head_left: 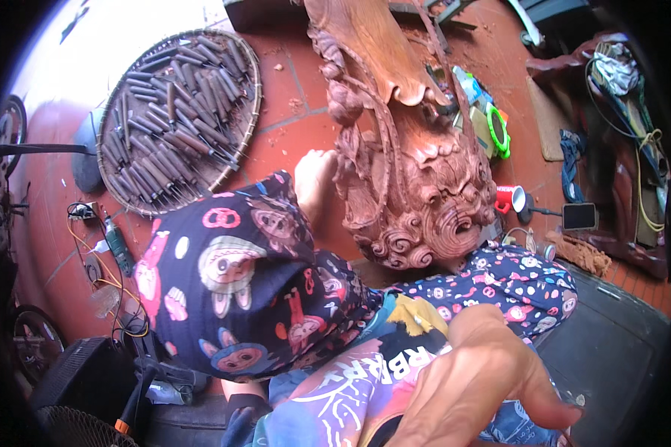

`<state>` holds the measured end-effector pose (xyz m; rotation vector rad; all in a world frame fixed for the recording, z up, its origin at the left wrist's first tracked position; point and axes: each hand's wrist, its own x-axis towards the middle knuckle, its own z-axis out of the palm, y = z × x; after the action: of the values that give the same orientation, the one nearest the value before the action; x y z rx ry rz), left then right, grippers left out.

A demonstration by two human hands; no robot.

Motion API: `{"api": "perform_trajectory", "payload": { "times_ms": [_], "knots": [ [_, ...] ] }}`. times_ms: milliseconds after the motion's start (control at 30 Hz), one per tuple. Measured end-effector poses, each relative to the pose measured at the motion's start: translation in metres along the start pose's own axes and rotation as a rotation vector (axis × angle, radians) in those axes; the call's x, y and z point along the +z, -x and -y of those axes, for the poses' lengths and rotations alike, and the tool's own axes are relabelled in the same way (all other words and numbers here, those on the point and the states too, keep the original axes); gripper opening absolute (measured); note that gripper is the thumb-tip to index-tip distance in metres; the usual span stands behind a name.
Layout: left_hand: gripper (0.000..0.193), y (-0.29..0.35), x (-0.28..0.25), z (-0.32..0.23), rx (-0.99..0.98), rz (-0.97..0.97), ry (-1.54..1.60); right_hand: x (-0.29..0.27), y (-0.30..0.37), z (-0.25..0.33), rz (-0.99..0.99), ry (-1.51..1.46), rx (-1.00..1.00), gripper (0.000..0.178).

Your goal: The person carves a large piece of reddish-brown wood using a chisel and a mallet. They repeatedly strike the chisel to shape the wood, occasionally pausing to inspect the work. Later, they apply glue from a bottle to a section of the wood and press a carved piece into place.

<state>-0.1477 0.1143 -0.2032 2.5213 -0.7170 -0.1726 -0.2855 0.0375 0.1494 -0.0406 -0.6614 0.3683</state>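
Close to my body at the lower right, my right hand [492, 357] is bent, its back up and its fingers curled down and partly hidden. I cannot make out what it holds, if anything. Of my left arm [242, 389] only a piece shows beside my thigh; the hand is out of sight. Before my knees stands a reddish-brown wood carving [432, 194], with deep curls, swirls and twisting stems. Its upper part is a smoother, paler slab. A bare foot [314, 179] rests at its left side. Neither visible arm touches the carving.
A round woven tray [255, 97] full of wooden-handled carving tools lies left on the red tile floor. Nearby are a green power tool [117, 246] and orange cords [112, 281]. Right are a green-rimmed round object [499, 132], a red-and-white cup [508, 199] and a phone-like screen [579, 217].
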Motion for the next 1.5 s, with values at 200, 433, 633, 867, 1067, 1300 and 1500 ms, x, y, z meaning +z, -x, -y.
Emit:
{"api": "perform_trajectory", "payload": {
  "times_ms": [200, 433, 633, 867, 1067, 1300, 1500],
  "knots": [
    [0.009, 0.006, -0.005, -0.015, 0.100, -0.405, 0.224, -0.013, -0.006, 0.054, 0.142, 0.180, 0.374, 0.093],
    [0.011, 0.016, -0.015, 0.015, -0.051, -0.043, -0.031, -0.016, -0.016, 0.043, 0.240, 0.328, 0.171, 0.075],
    [0.014, 0.054, -0.047, 0.000, -0.154, -0.102, 0.054, 0.030, -0.005, -0.029, -0.009, 0.059, -0.328, 0.066],
    [0.018, 0.098, -0.062, 0.005, -0.266, -0.161, 0.106, 0.035, 0.003, -0.015, 0.215, 0.185, -0.347, 0.074],
    [0.021, 0.125, -0.077, 0.009, -0.330, -0.217, 0.141, 0.051, 0.012, -0.015, 0.271, -0.096, -0.502, 0.072],
    [0.025, 0.152, -0.092, 0.011, -0.401, -0.289, 0.175, 0.047, 0.025, 0.003, 0.353, -0.143, -0.476, 0.057],
    [0.029, 0.182, -0.111, 0.016, -0.467, -0.374, 0.188, 0.051, 0.051, 0.080, -0.074, -0.046, -0.048, 0.046]
  ]
}}
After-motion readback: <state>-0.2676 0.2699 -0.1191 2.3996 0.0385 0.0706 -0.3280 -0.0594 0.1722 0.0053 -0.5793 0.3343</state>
